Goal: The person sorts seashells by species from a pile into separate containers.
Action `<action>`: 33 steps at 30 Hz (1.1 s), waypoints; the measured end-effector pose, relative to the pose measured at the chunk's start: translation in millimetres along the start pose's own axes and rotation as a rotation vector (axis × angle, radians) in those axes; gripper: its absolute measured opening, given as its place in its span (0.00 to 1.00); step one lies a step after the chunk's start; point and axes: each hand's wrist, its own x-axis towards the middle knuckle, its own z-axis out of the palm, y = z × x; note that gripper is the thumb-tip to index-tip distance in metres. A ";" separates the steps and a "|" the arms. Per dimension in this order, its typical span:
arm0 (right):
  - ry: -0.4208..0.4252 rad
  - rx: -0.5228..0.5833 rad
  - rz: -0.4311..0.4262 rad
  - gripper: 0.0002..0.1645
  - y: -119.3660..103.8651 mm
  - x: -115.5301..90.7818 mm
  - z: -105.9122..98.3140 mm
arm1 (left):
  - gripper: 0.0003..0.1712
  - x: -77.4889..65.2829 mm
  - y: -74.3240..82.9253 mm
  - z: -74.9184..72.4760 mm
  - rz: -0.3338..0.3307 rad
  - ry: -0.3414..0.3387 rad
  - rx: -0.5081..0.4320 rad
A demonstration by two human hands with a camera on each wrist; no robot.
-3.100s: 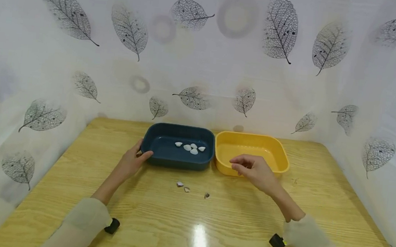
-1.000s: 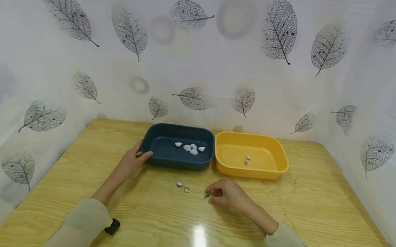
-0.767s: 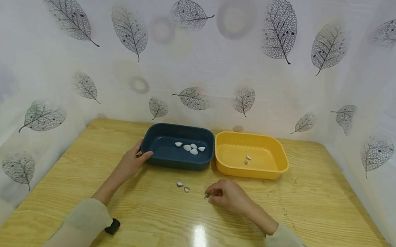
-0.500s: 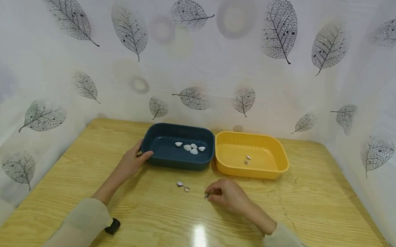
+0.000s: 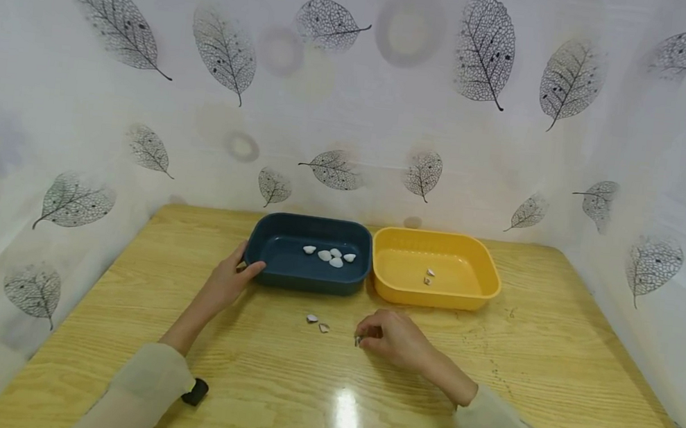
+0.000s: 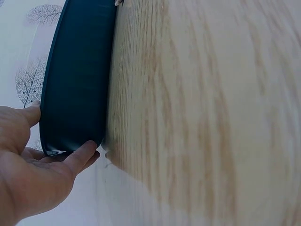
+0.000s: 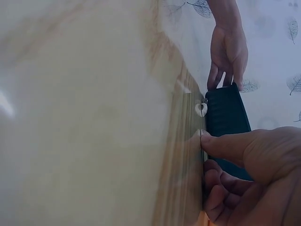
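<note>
Now I log right hand (image 5: pixel 396 338) down from over the yellow tray (image 5: pixel 434 299), pinching a small shell (image 5: pixel 357 342) on the tabletop (image 5: pixel 263 373); left hand (image 5: pixel 227 279) grips blue tray (image 5: pixel 304 284). Left wrist view shows end-wall fingertips (image 6: pixel 91 146), hidden from head view.

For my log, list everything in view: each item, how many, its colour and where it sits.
Table: one, yellowish wood grain, lower part of the head view
Backdrop: white with dark leaf prints, behind and beside the table
Dark blue tray: one, dark blue, left on the table
Yellow tray: one, yellow, right of the blue one
White shells: five, white, inside the dark blue tray
Small shells: two, pale, inside the yellow tray
Loose shells: two, pale, before the dark blue tray
Single shell: one, greyish, mostly hidden, right of the loose shells
Black devices: two, black, at the cuffs
Sleeves: two, pale beige, on the forearms
Left hand: one, bare, gripping the dark blue tray
Right hand: one, bare, pinching the single shell
</note>
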 end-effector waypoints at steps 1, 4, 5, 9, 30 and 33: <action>0.000 0.003 0.002 0.06 -0.5 0.2 0.3 | 0.46 0.1 -0.2 0.0 -0.001 0.001 -0.001; 0.002 0.012 0.008 0.07 -1.9 0.0 1.4 | 0.46 0.0 0.0 0.1 -0.004 0.002 -0.001; 0.005 0.011 -0.002 0.07 -1.9 -0.3 1.5 | 0.46 -0.2 0.1 0.0 -0.005 0.001 -0.001; -0.006 0.035 -0.023 0.08 -2.2 -2.0 0.9 | 0.47 -1.8 1.8 -0.4 -0.013 -0.008 -0.004; 0.022 0.174 0.052 0.05 7.0 -4.6 -16.0 | 0.48 -3.0 3.3 -1.1 -0.023 -0.020 -0.021; 0.037 0.188 0.081 0.03 8.4 -3.7 -23.1 | 0.48 -2.6 2.2 -0.9 -0.023 -0.020 -0.025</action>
